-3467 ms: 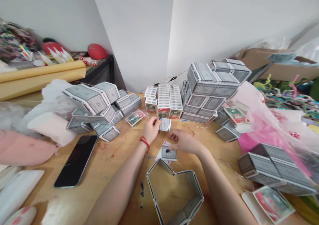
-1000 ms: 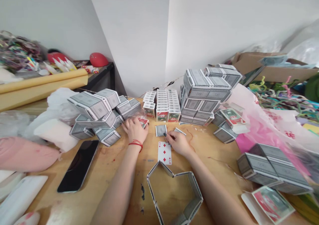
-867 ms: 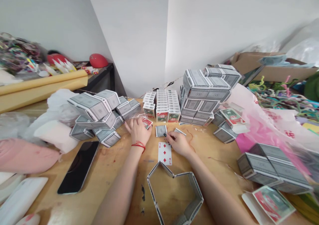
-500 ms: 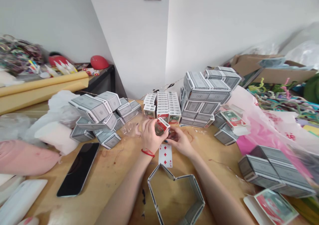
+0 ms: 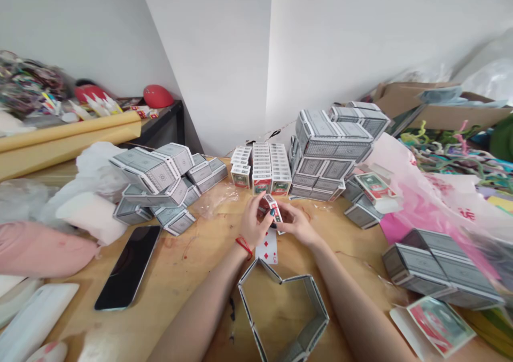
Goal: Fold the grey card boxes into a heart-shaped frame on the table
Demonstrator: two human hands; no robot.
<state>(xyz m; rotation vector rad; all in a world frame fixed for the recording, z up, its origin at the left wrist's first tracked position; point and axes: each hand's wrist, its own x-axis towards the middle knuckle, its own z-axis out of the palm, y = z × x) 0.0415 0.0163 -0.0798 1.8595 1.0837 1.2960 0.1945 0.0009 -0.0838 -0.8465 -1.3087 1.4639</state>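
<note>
My left hand (image 5: pixel 254 220) and my right hand (image 5: pixel 297 223) meet above the wooden table (image 5: pixel 188 276), both closed on a small red, white and green card pack (image 5: pixel 273 210) held between them. A red string circles my left wrist. Just below the hands a diamonds playing card (image 5: pixel 267 249) lies face up. Nearer me stands a heart-shaped ring of folded cards (image 5: pixel 282 313).
Several grey card boxes (image 5: pixel 160 183) are heaped at the left, taller stacks (image 5: pixel 332 148) at the right, rows of small packs (image 5: pixel 264 170) behind the hands. A black phone (image 5: pixel 129 266) lies at the left. Pink plastic bag (image 5: pixel 417 196) and more boxes (image 5: pixel 436 271) at the right.
My left hand took a card pack from beside the left heap and brought it to the middle. My right hand left the cards on the table and joined it on the pack.
</note>
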